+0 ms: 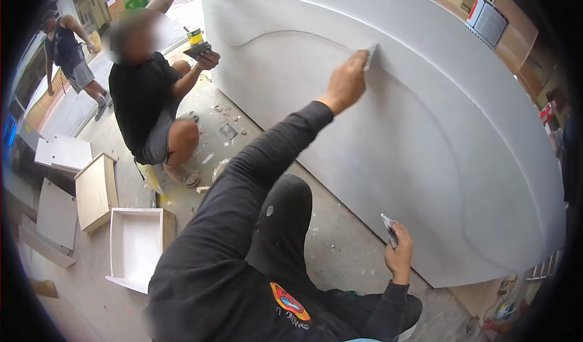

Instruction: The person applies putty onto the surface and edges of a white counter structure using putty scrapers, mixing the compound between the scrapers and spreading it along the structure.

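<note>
My left hand (pixel 349 82) reaches up and grips a thin, pale scraper (pixel 371 54) against a large white curved panel (pixel 388 142). A faint curved line crosses the panel's smooth face. Lower down, near the panel's bottom edge, my right hand (pixel 399 254) is closed round a small dark tool (pixel 390 230) with whitish material at its tip. Most of that tool is hidden by the fingers.
A co-worker (pixel 143 99) squats at the left, a dark plate and yellow can (pixel 195 37) in one hand. Another person (pixel 71 54) stands behind. Drawer boxes (pixel 136 245) and loose boards (pixel 56 214) lie at the left; scraps dot the floor.
</note>
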Demonstrator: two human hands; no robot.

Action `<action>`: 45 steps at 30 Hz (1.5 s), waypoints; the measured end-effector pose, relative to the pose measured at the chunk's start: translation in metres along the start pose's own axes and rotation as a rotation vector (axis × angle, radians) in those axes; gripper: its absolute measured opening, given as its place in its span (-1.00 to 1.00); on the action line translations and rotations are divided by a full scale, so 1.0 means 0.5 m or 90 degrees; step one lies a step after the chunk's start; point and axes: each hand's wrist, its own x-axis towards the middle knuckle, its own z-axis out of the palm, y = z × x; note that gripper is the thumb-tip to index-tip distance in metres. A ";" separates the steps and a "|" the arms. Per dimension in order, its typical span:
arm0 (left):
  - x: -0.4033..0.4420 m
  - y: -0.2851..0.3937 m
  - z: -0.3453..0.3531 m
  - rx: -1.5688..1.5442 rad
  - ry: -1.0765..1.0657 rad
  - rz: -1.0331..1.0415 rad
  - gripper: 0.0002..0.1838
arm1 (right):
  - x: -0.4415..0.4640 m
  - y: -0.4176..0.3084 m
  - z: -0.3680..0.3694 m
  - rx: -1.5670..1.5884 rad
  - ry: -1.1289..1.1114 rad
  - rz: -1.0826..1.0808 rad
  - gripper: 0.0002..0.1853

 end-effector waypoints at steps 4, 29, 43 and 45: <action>0.072 -0.113 -0.058 0.079 0.036 -0.085 -0.47 | 0.003 -0.005 -0.001 -0.016 0.016 -0.014 -0.46; 0.057 -0.029 0.038 -0.015 0.180 0.041 -0.53 | -0.023 0.014 -0.009 -0.067 -0.020 -0.010 -0.49; 0.114 -0.055 0.009 0.056 0.107 -0.137 -0.50 | -0.041 0.000 -0.029 -0.068 -0.020 0.017 -0.49; 0.065 -0.009 0.032 0.022 0.134 -0.035 -0.47 | -0.036 -0.003 -0.027 -0.065 -0.022 0.009 -0.49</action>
